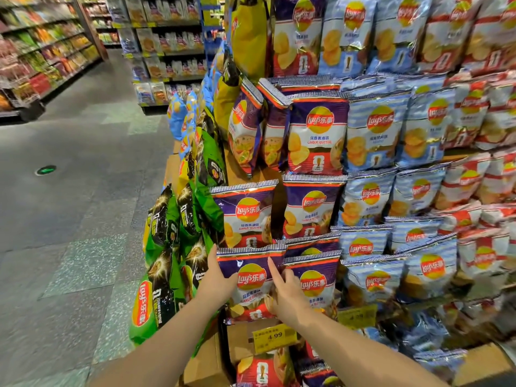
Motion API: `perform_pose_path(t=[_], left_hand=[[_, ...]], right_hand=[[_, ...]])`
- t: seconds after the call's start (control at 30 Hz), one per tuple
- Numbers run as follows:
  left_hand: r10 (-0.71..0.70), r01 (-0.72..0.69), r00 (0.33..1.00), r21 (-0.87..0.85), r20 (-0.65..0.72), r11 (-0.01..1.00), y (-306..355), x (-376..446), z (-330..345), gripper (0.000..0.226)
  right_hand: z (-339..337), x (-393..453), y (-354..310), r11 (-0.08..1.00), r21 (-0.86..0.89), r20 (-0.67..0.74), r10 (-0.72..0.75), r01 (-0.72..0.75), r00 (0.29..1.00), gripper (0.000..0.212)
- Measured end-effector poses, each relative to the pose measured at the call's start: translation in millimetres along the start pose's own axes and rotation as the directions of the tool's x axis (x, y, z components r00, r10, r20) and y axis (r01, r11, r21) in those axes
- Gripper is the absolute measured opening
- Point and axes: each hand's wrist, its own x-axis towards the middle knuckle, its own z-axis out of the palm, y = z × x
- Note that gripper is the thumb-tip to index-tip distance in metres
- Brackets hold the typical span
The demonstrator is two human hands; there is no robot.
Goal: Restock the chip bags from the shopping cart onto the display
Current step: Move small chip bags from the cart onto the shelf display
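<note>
Dozens of chip bags fill the tiered display (pixel 240 169) ahead of me, the biggest thing in sight: purple garlic-butter bags down its left front edge, pale blue bags (pixel 374 129) beside them toward the middle, red-and-white bags (pixel 474 113) out toward its right edge, and green and black bags (pixel 178 219) wrapping round its left corner. Beyond that corner I see the grey speckled floor (pixel 69 191) running back to stocked shelving (pixel 44 51) along the aisle. Lower down, on the front edge of the display's bottom tier, stands the purple chip bag (pixel 251 277) I am handling, upright and touching a matching purple bag (pixel 315 280) on its right. My left hand (pixel 216 277) lies flat along the bag's left edge, fingers straight, thumb up at its top corner. My right hand (pixel 287 294) presses on its right side with the forefinger pointing up, the other fingers loosely bent against the neighbouring bag. A yellow price tag (pixel 272 337) hangs just below, at the tier's front lip.
</note>
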Motion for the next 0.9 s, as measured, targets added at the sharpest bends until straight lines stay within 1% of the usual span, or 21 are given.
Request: perform_pose_path(t=[0.07,0.13,0.33,0.47,0.5,0.53,0.6,0.63,0.67,0.7,0.73,0.77,0.8,0.83,0.87,0.9], left_hand=[[-0.001,0.001,1.000,0.016,-0.007,1.000,0,0,0,0.090],[0.011,-0.010,1.000,0.040,-0.026,0.999,2,0,2,0.088],[-0.003,0.006,0.998,0.053,-0.070,0.999,3,1,5,0.087],[0.028,-0.022,0.995,0.057,-0.094,0.998,-5,0,8,0.089],[0.052,-0.039,0.990,0.100,-0.132,0.994,-6,0,9,0.091],[0.082,-0.045,0.978,0.187,-0.193,0.981,-5,0,11,0.091],[0.134,-0.003,0.946,0.405,-0.294,0.914,-2,-5,16,0.088],[0.178,-0.006,0.937,0.495,-0.302,0.869,2,-8,18,0.085],[0.246,-0.046,0.931,0.581,-0.271,0.813,6,-14,20,0.082],[0.336,-0.119,0.918,0.665,-0.209,0.738,7,-19,25,0.081],[0.424,-0.194,0.896,0.743,-0.131,0.640,5,-23,29,0.083],[0.490,-0.267,0.870,0.786,-0.051,0.557,-1,-24,34,0.085],[0.522,-0.323,0.853,0.805,0.020,0.498,-8,-24,40,0.085],[0.515,-0.355,0.853,0.818,0.085,0.453,-13,-26,45,0.084],[0.495,-0.366,0.859,0.834,0.131,0.413,-17,-29,49,0.082],[0.484,-0.376,0.860,0.843,0.163,0.384,-24,-30,53,0.079]], right_hand=[[-2,-1,1,0.999,0.047,0.049,-0.004,0.002,0.999,0.087],[-5,-1,0,0.998,0.058,0.073,0.003,-0.007,0.997,0.088],[-9,0,-4,0.998,0.055,0.069,0.029,-0.033,0.997,0.089],[-6,0,-2,0.994,0.107,0.103,0.021,-0.032,0.994,0.091],[-6,0,-1,0.992,0.121,0.098,0.016,-0.028,0.995,0.090],[-6,-1,1,0.992,0.128,0.092,0.012,-0.024,0.996,0.089],[-4,-2,4,0.994,0.107,0.084,0.003,-0.012,0.996,0.087],[-3,-3,5,0.996,0.091,0.082,-0.005,-0.002,0.997,0.086],[-2,-4,5,0.997,0.076,0.076,-0.019,0.013,0.997,0.086],[-1,-5,5,0.998,0.053,0.059,-0.034,0.030,0.998,0.085],[0,-5,5,0.999,0.015,0.026,-0.051,0.051,0.998,0.084],[1,-5,7,0.997,-0.041,-0.022,-0.072,0.071,0.997,0.083],[2,-5,8,0.991,-0.102,-0.075,-0.096,0.089,0.993,0.079],[2,-6,11,0.982,-0.157,-0.117,-0.126,0.107,0.985,0.074],[3,-7,12,0.970,-0.202,-0.130,-0.160,0.132,0.979,0.069],[6,-7,14,0.957,-0.234,-0.112,-0.200,0.169,0.973,0.065]])
